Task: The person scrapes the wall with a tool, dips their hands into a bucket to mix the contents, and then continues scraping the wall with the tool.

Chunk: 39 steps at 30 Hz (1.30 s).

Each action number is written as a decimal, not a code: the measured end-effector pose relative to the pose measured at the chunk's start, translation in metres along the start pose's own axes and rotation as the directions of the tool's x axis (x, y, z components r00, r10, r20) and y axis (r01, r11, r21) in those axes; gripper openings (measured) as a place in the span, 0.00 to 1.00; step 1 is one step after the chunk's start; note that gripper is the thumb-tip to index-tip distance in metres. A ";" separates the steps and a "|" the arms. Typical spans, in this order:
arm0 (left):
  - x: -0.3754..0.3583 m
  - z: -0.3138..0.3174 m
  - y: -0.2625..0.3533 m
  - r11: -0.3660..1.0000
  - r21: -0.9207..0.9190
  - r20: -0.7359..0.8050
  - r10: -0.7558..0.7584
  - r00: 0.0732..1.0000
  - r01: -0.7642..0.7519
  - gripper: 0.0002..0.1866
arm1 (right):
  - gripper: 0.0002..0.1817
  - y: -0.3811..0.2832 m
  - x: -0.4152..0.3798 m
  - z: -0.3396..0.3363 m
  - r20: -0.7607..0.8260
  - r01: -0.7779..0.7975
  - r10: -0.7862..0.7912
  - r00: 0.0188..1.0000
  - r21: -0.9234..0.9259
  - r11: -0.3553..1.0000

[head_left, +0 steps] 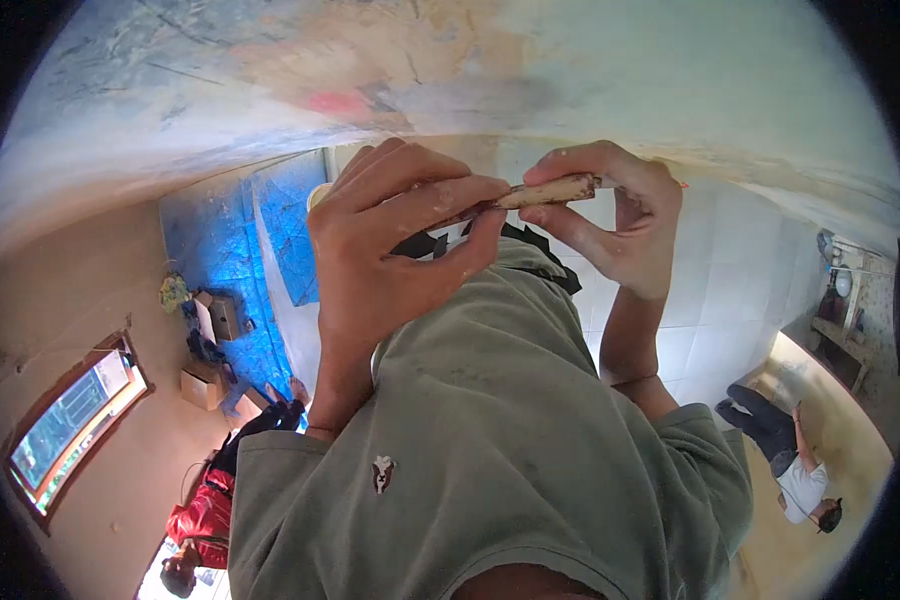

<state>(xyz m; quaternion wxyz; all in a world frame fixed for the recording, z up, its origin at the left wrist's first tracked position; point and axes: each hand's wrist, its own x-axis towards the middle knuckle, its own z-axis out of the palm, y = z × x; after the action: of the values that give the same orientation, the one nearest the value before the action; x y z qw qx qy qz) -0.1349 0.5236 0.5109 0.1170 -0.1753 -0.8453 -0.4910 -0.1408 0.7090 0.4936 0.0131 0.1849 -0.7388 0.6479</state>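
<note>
A slim, worn piece with a pale surface and brown edges [555, 191] lies across between my two hands. My left hand [400, 225] is closed on its left part, fingers above and thumb below, hiding that end. The right part is pinched between the thumb and fingers of my right hand [620, 210]. Both hands are raised in front of my green shirt, just below a large pale surface [590, 70] with brown, grey and pink stains.
Blue sheeting [235, 240] covers floor at the left, with cardboard boxes [203, 385] on it. A person in red [208, 515] is at the lower left. Another person in a white top [802, 485] is at the lower right. White floor tiles [710, 290] show beyond my right arm.
</note>
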 end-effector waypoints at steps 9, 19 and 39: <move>-0.015 -0.047 -0.018 1.000 0.000 0.024 0.020 1.000 -0.020 0.11 | 0.11 -0.002 0.007 0.048 -0.003 0.050 -0.050 0.999 0.010 0.999; -0.045 -0.124 -0.053 0.991 -0.132 0.001 0.029 1.000 -0.029 0.12 | 0.11 -0.018 0.021 0.134 0.023 0.048 -0.050 0.999 0.088 0.995; -0.087 -0.222 -0.095 0.986 -0.147 -0.089 -0.091 0.992 0.077 0.11 | 0.13 -0.047 0.035 0.248 0.106 0.055 -0.046 0.993 -0.086 0.995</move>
<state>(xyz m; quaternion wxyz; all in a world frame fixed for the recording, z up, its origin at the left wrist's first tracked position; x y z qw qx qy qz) -0.0894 0.2710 0.5128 0.1235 -0.1239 -0.8079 -0.5627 -0.1047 0.4569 0.5073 -0.0008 0.2360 -0.7616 0.6035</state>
